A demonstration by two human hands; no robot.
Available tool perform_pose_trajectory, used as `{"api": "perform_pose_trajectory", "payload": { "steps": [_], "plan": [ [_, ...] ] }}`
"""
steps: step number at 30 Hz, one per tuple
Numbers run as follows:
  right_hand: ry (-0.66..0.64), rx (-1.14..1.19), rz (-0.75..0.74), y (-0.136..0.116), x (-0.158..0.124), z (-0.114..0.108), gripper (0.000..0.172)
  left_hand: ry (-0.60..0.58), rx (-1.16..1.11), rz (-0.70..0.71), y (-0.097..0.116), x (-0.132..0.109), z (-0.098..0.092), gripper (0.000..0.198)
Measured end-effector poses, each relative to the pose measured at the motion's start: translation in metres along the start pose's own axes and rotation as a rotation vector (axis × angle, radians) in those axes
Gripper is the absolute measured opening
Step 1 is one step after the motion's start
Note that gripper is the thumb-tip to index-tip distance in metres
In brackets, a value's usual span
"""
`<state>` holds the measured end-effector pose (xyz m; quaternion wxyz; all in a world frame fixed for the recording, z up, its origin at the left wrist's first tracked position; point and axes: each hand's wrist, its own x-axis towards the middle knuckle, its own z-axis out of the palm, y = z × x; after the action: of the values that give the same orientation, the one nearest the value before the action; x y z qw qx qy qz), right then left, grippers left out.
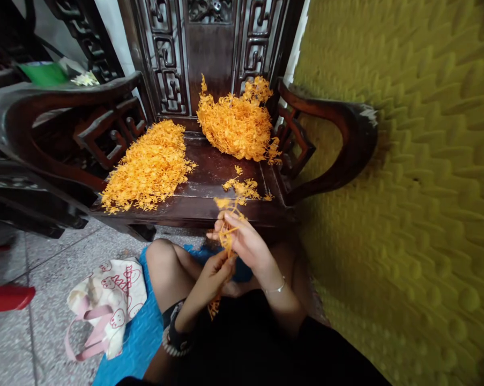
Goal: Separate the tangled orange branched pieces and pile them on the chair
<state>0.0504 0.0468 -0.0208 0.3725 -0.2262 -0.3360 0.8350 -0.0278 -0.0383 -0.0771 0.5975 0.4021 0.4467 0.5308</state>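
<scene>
Near centre in the head view, just short of the seat (pixel 215 177): strand (pixel 228 240) of small orange pieces, stretched between both hands. Left hand (pixel 217 272) lower, thumb and finger clamped on the strand. Right hand (pixel 246 242) above and to the right, bent about the upper part; cannot tell whether pressed tight or only looped. Upper end blurred. Below the left hand, orange length (pixel 214 309); cannot tell whether joined to the strand.

Up on the seat: left pile (pixel 149 166), spread out to the near edge; far pile (pixel 236 128), heaped toward the right; small cluster (pixel 244 188) between far pile and hands. On the floor (pixel 52 268) at left: bag (pixel 117 289), beside blue mat (pixel 125 356).

Step in hand, judging by the grip: working along one strand with both hands. For the next move, probably needed: steady left pinch, light right touch, loose pieces kept from snagging.
</scene>
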Motion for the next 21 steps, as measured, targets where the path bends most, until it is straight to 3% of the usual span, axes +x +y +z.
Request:
{"api": "perform_pose_trajectory", "payload": {
  "steps": [2, 4, 7, 13, 17, 21],
  "plan": [
    [-0.13, 0.229, 0.204, -0.012, 0.005, -0.004, 0.031, -0.094, -0.069, -0.062, -0.008, -0.002, 0.006, 0.054],
    [-0.185, 0.374, 0.267, -0.023, 0.008, -0.006, 0.046, -0.096, -0.098, -0.091, -0.015, -0.005, 0.009, 0.06],
    [-0.186, 0.451, 0.226, -0.036, 0.007, -0.006, 0.051, -0.069, -0.002, 0.001, -0.014, -0.015, 0.006, 0.059],
    [-0.307, 0.566, 0.182, -0.052, -0.003, 0.01, 0.053, -0.264, 0.039, 0.206, 0.0, -0.034, -0.003, 0.055],
    [-0.431, 0.662, 0.07, -0.06, -0.009, 0.022, 0.053, -0.309, 0.015, 0.337, 0.003, -0.036, 0.0, 0.051],
    [-0.491, 0.652, 0.068, -0.072, -0.006, 0.026, 0.056, -0.353, 0.011, 0.391, 0.007, -0.038, 0.003, 0.051]
  ]
}}
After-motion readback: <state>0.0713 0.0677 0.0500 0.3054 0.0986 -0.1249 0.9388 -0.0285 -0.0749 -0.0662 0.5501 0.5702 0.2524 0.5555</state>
